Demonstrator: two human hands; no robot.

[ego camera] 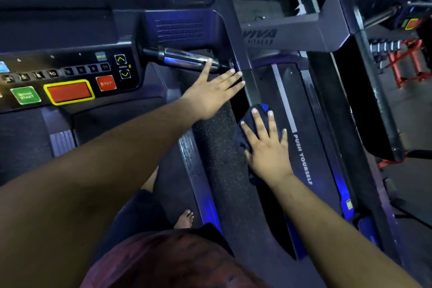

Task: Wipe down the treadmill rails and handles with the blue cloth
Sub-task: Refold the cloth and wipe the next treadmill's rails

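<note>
My right hand (pixel 266 147) lies flat with fingers spread, pressing the blue cloth (pixel 259 112) onto the treadmill's right side rail (pixel 301 105), just beside the words "PUSH YOURSELF". Most of the cloth is hidden under the palm; its blue edge shows past the fingertips. My left hand (pixel 211 93) is open and empty, fingers spread, reaching across toward the rail's upright, its fingertips just below the chrome handle (pixel 184 59) that sticks out of the console.
The console (pixel 70 72) with a green start button, red stop buttons and speed arrows fills the left. The speckled running belt (pixel 222 152) lies below my arms. My bare foot (pixel 185 218) stands beside it. Another machine and a red rack (pixel 406 65) stand at the right.
</note>
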